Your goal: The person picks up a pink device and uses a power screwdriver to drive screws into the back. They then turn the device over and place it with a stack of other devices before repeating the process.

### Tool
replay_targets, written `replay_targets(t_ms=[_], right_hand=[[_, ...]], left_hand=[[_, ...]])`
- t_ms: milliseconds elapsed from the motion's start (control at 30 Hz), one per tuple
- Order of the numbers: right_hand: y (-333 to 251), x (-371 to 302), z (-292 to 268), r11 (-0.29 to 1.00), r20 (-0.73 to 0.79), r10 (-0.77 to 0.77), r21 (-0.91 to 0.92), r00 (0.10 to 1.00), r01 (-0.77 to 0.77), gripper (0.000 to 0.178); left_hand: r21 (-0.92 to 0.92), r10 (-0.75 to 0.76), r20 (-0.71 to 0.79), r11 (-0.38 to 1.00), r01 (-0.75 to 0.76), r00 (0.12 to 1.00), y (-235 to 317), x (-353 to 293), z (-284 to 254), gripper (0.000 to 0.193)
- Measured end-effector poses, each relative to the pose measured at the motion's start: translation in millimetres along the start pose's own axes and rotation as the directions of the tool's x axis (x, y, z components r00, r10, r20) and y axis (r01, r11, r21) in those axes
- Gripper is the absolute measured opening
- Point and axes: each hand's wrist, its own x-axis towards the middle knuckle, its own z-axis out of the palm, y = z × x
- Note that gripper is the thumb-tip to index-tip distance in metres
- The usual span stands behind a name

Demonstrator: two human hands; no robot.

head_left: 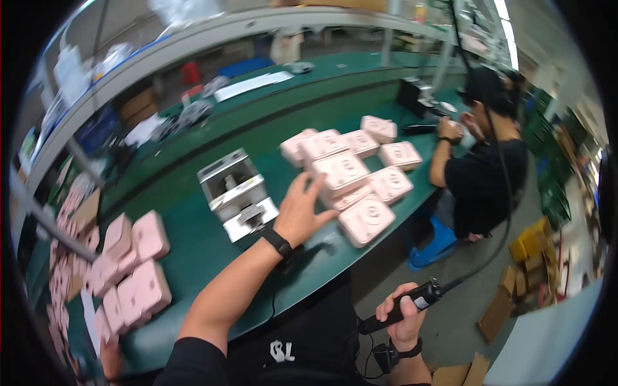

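Note:
My left hand [300, 209] reaches over the green bench [199, 270], its thumb and fingers spread apart. It is right beside a cluster of pink box-shaped housings with rounded corners. Nearest the fingers is a stacked pink housing [342, 172]; I cannot tell whether they touch it. The thumb points toward another pink housing [367, 220] at the bench's front edge. Below the edge, my right hand [404, 316] is wrapped round a black electric screwdriver [425, 297] with a cable at its end. Left of my left hand stands a grey metal fixture [237, 190].
More pink housings [138, 283] are grouped at the left of the bench. To the right, a person [486, 154] in black works at the same bench, near a blue stool [432, 244]. The screwdriver's black cable [505, 212] hangs across the right side. Cardboard boxes [499, 305] stand on the floor.

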Motion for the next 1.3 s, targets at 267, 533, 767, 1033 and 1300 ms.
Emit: replay_targets(t_ms=[267, 533, 767, 1033, 1300], right_hand=[[13, 22, 14, 1.0, 0.094, 0.009, 0.018, 0.996, -0.011, 0.03], [16, 68, 75, 0.995, 0.342, -0.094, 0.011, 0.935, 0.096, 0.041], [40, 104, 150, 0.97, 0.466, -0.233, 0.044, 0.854, 0.241, 0.038], [78, 135, 186, 0.941, 0.481, -0.149, -0.199, 0.864, 0.273, 0.026], [31, 154, 256, 0.97, 0.502, -0.206, -0.007, 0.84, 0.242, 0.017]], left_hand=[[0.102, 0.074, -0.149, 0.993, -0.059, 0.986, -40, -163, -119, 0.054], [0.594, -0.385, -0.227, 0.673, 0.441, 0.894, -61, -259, -205, 0.079], [0.532, -0.37, -0.013, 0.784, 0.32, 0.929, -48, -259, -181, 0.082], [0.014, 0.013, 0.348, 1.0, -0.02, 0.938, -36, -232, -150, 0.063], [-0.078, 0.072, 0.162, 0.995, -0.06, 0.984, -64, -205, -130, 0.069]])
